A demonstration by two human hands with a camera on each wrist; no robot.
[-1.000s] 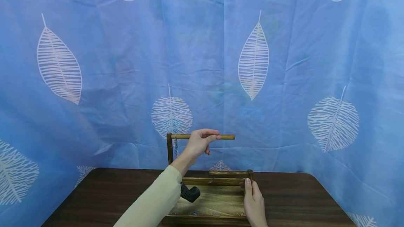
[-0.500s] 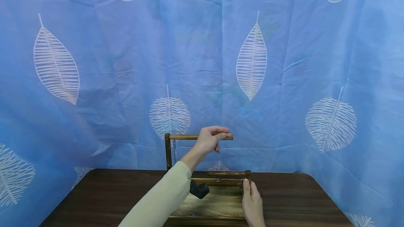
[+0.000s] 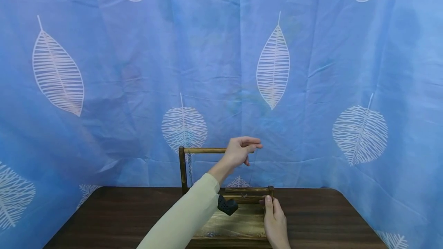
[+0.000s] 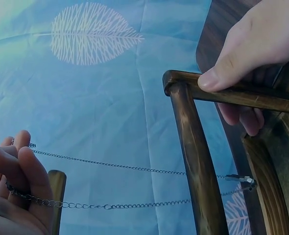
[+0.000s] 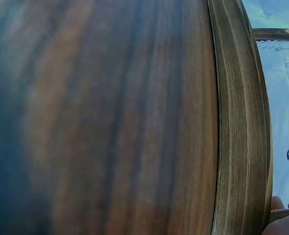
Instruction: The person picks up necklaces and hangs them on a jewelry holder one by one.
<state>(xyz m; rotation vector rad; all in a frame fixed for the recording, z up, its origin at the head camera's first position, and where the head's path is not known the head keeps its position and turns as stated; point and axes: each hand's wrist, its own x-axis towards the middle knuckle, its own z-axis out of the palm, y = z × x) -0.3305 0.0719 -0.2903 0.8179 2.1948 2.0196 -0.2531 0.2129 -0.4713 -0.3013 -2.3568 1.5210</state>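
A wooden jewelry stand (image 3: 238, 222) with a tray base, a tall upper bar (image 3: 204, 150) and a shorter lower bar (image 3: 246, 190) stands before me. My left hand (image 3: 238, 153) is just beyond the upper bar's free end. Its fingers hold a thin metal necklace (image 4: 134, 204), whose two strands run past the lower bar to a small shiny piece (image 4: 240, 178) near the tray. With thumb on one side and fingers on the other, my right hand (image 3: 276, 222) grips the lower bar's short post (image 4: 262, 98).
Another chain (image 3: 189, 166) hangs at the upper bar's left end, beside the tall post (image 3: 182, 168). A black perforated piece (image 3: 227, 205) shows under the left sleeve. The dark wooden table (image 3: 121, 218) backs onto a blue leaf-print curtain (image 3: 221, 68).
My left hand has slid rightward along the upper bar and past its free end, the necklace now hanging from its fingers. My right hand keeps its grip on the post.
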